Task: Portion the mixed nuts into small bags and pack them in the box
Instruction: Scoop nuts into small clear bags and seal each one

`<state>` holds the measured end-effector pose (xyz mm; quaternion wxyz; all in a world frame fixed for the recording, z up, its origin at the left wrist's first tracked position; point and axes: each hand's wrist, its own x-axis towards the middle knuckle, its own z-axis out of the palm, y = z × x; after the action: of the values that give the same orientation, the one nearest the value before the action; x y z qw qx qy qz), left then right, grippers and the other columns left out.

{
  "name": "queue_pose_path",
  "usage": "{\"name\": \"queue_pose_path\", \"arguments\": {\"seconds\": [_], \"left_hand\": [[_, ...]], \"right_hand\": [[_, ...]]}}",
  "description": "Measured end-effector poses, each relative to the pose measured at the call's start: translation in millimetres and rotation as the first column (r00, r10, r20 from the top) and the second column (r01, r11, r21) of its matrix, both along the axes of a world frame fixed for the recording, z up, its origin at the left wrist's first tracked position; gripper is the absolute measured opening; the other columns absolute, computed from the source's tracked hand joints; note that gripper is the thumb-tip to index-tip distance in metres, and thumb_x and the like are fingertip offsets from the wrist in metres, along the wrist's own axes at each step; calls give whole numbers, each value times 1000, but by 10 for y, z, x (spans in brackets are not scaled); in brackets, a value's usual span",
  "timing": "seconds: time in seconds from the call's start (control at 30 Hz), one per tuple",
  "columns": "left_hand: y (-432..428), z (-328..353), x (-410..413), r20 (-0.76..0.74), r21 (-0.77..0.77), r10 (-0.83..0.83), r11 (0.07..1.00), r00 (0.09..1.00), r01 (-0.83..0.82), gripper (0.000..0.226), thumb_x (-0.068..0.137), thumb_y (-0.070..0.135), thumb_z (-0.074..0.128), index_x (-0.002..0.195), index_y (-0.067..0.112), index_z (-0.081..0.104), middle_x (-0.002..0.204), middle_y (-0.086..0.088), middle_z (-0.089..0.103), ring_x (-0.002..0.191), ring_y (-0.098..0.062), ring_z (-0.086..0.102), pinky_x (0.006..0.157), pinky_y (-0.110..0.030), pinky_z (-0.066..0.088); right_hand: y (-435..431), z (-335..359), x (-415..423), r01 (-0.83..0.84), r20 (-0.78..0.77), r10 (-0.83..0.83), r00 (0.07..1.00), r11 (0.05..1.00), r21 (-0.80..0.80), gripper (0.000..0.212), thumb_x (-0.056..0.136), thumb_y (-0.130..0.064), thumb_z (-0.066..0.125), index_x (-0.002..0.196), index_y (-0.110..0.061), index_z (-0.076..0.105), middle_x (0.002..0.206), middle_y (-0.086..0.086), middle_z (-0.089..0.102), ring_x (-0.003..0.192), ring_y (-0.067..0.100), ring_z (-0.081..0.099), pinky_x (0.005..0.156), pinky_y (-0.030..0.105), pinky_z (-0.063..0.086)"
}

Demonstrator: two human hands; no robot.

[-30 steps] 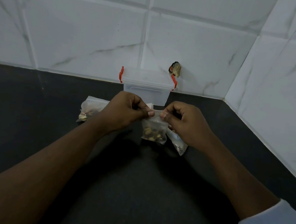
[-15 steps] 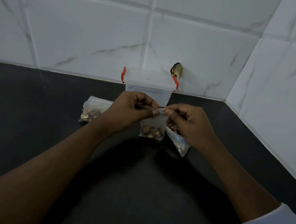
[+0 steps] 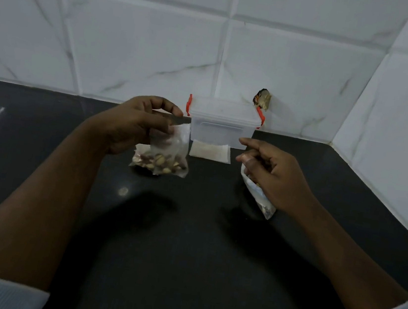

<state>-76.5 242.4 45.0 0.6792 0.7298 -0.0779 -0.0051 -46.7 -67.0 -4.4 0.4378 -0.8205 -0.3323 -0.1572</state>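
Small bag of nuts (image 3: 162,160) now hangs pinched by the left hand's (image 3: 128,126) fingers alone, the right hand (image 3: 275,176) having let go, fingers loosely curled; probably sealed, ready for the box (image 3: 223,131).

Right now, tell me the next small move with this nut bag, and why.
Probably reach the right hand to the red clip and open the plastic box: its lid is on, while the left hand pinches a filled nut bag beside it.

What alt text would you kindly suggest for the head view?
A person's left hand holds a small bag of nuts at a dark counter; the right hand partly hides a second bag. A lidded clear box stands by the tiled wall.
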Motion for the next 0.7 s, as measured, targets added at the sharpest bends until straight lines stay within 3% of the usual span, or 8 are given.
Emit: {"name": "queue_pose_path", "arguments": {"seconds": [0.13, 0.3, 0.4, 0.5, 0.57, 0.63, 0.7], "left_hand": [[253, -66, 64, -67, 220, 99, 972, 993, -82, 28, 93, -12, 57, 105, 11, 69, 90, -11, 72, 79, -20, 69, 68, -30, 60], [360, -261, 189, 68, 526, 275, 807, 959, -268, 23, 88, -6, 66, 99, 13, 71, 99, -19, 73, 84, -21, 68, 78, -38, 57], [303, -280, 216, 105, 584, 271, 762, 957, -280, 22, 87, -2, 67, 98, 17, 72, 97, -13, 73, 87, -21, 66, 86, -42, 55], [260, -283, 223, 120, 581, 259, 765, 958, -279, 24, 87, -1, 66, 95, 21, 71, 95, -7, 73, 89, -22, 65, 82, -38, 53], [198, -292, 215, 157, 566, 256, 768, 954, -300, 20, 88, 7, 65, 93, 26, 71, 98, 0, 73, 98, -24, 67, 89, -41, 54], [74, -293, 222, 299, 614, 280, 676, 912, -409, 13, 87, 24, 63, 96, 31, 71, 103, 13, 71, 111, -20, 62, 104, -50, 45], [-169, -312, 224, 468, 674, 245, 522, 849, -523, 17, 90, 30, 61, 104, 32, 70, 112, 16, 67, 122, -20, 52, 108, -50, 31]], "right_hand": [[-6, 4, 4, -2, 7, 2, 1000, 999, -40, 34, 101, -10, 62, 135, -14, 66, 97, -1, 77, 85, 11, 73, 85, 21, 56], [-2, -1, 5, -23, -11, 22, 1000, 998, -53, 32, 101, -10, 62, 132, -18, 67, 95, -4, 77, 81, 11, 72, 83, 24, 57], [-13, -2, 4, -24, -11, 24, 1000, 998, -54, 32, 101, -9, 62, 131, -18, 68, 95, -3, 77, 82, 13, 72, 84, 29, 58], [-15, 1, -2, -29, -10, 28, 1000, 997, -68, 30, 101, -10, 62, 129, -17, 70, 96, -2, 77, 84, 14, 73, 84, 31, 58], [-11, 4, -4, -18, 6, 19, 1000, 996, -85, 28, 101, -11, 63, 127, -18, 71, 97, -2, 77, 87, 14, 73, 84, 30, 58], [-11, 5, 1, 2, 32, 2, 999, 994, -110, 26, 100, -13, 65, 124, -18, 73, 97, -4, 77, 87, 11, 72, 82, 26, 57], [-12, 2, 3, 8, 35, -4, 999, 993, -122, 24, 99, -14, 66, 121, -17, 75, 98, -8, 77, 87, 8, 72, 80, 22, 57]]}}
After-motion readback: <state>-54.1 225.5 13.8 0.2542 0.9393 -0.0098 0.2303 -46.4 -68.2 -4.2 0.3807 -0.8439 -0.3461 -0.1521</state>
